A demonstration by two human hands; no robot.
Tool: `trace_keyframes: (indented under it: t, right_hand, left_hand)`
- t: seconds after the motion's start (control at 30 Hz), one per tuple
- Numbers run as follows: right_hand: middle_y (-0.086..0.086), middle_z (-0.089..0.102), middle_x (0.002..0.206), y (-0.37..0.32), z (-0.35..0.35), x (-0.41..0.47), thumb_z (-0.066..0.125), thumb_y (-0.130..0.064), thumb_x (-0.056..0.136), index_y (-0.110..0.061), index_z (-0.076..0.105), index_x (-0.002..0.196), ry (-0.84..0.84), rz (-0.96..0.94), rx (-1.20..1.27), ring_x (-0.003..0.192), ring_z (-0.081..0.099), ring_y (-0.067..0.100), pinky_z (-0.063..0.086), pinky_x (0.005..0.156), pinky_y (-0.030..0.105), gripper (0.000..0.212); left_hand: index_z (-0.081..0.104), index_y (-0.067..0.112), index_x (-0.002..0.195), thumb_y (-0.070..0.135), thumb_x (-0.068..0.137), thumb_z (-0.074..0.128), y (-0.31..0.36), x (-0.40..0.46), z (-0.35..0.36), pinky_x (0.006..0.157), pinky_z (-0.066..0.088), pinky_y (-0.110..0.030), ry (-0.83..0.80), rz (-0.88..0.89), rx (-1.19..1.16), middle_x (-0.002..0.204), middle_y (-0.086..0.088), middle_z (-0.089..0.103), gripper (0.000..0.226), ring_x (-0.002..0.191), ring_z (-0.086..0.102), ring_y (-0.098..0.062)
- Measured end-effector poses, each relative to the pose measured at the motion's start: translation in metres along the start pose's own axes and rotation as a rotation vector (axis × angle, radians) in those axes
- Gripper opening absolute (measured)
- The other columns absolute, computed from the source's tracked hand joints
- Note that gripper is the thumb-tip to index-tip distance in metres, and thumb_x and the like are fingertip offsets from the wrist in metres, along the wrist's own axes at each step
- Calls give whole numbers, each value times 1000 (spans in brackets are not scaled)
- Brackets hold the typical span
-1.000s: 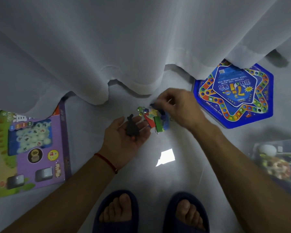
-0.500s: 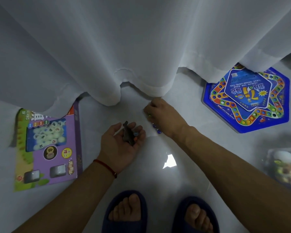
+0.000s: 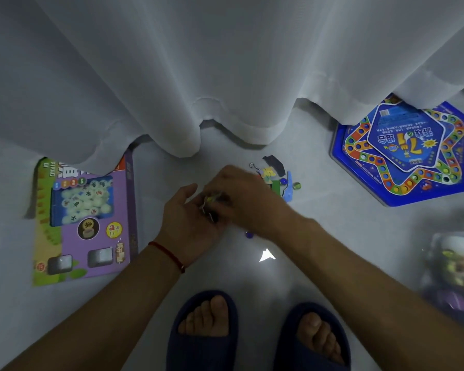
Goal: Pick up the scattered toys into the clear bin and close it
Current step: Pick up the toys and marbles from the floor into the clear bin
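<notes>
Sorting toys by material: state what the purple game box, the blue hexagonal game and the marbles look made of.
Purple game box: printed cardboard, clear plastic window.
Blue hexagonal game: glossy; probably plastic or tin.
Marbles: likely glass; small, round, shiny.

Left of the left hand, the purple game box carries "XIANG" down its green edge. Beyond the right hand, to its right, the blue hexagonal game box shows a large upside-down "7"; its other characters are unreadable.

small colourful toys loose on floor; clear bin right
</notes>
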State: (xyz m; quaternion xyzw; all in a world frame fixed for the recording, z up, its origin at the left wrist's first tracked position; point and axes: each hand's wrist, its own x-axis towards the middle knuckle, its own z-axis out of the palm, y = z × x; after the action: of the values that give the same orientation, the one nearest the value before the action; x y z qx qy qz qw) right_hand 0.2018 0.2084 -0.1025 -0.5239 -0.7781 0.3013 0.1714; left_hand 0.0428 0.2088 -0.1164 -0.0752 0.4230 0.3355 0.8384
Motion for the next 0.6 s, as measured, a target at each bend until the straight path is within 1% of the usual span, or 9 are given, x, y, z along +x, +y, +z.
trace_keyframes:
  t: [0.03, 0.1, 0.17, 0.23, 0.27, 0.33, 0.4, 0.47, 0.6]
  right_hand:
    - [5, 60, 111, -13, 8, -7, 64, -24, 93, -15, 68, 119, -44, -36, 16, 99, 56, 18, 49, 86, 33, 27]
    - [4, 61, 108, -25, 22, -26, 63, -26, 93, -14, 69, 115, 18, -48, 46, 96, 54, 16, 46, 82, 26, 26]
    - [3, 62, 103, -26, 32, -51, 61, -29, 94, -15, 71, 109, 187, 103, 101, 90, 56, 14, 48, 78, 24, 23]
    - [1, 62, 102, -20, 42, -75, 63, -33, 95, -17, 70, 108, 237, 287, 26, 86, 59, 14, 53, 73, 26, 22]
    - [2, 61, 104, -17, 49, -84, 65, -35, 94, -18, 70, 109, 197, 334, -44, 87, 60, 15, 53, 71, 26, 24]
    - [5, 59, 106, -9, 66, -93, 69, -32, 92, -15, 68, 112, 132, 339, -90, 90, 58, 17, 51, 73, 26, 26]
    - [7, 57, 107, -5, 76, -91, 71, -19, 91, -12, 67, 111, 112, 308, -102, 92, 56, 18, 53, 78, 27, 22]
    - [8, 57, 108, -5, 84, -86, 79, -12, 81, -11, 66, 110, 51, 256, -175, 93, 56, 20, 53, 77, 26, 32]
    - [10, 57, 111, -7, 91, -97, 90, -17, 67, -12, 64, 111, 42, 225, -304, 95, 56, 21, 57, 70, 26, 51]
  left_hand:
    - [57, 5, 125, 36, 96, 46, -2, -4, -2, 93, 48, -33, -24, -36, 29, 111, -12, 61, 44, 101, 59, -23]
    - [55, 8, 126, 36, 97, 43, -7, -10, -10, 81, 53, -29, -22, -74, 69, 108, -10, 60, 42, 94, 60, -21]
    - [62, 4, 108, 31, 96, 48, -13, -15, -21, 74, 56, -30, 36, -50, 52, 98, -12, 62, 33, 84, 61, -23]
    - [64, 3, 94, 31, 94, 52, -16, -23, -31, 80, 56, -34, 91, -4, 31, 95, -15, 63, 30, 86, 61, -27]
    - [64, 3, 93, 31, 93, 53, -15, -27, -37, 81, 56, -35, 108, 13, 9, 96, -16, 63, 29, 88, 61, -28]
    - [63, 3, 93, 30, 93, 53, -14, -33, -46, 84, 56, -37, 125, 43, -50, 98, -16, 62, 29, 96, 59, -28]
    - [63, 3, 95, 31, 93, 52, -13, -39, -53, 90, 55, -41, 123, 58, -86, 102, -17, 62, 30, 106, 58, -30]
    - [63, 3, 95, 31, 93, 52, -13, -44, -54, 95, 52, -43, 116, 76, -97, 104, -16, 61, 30, 112, 55, -31]
    - [64, 3, 96, 30, 92, 53, -8, -49, -56, 93, 53, -44, 116, 102, -92, 107, -16, 62, 30, 112, 56, -29]
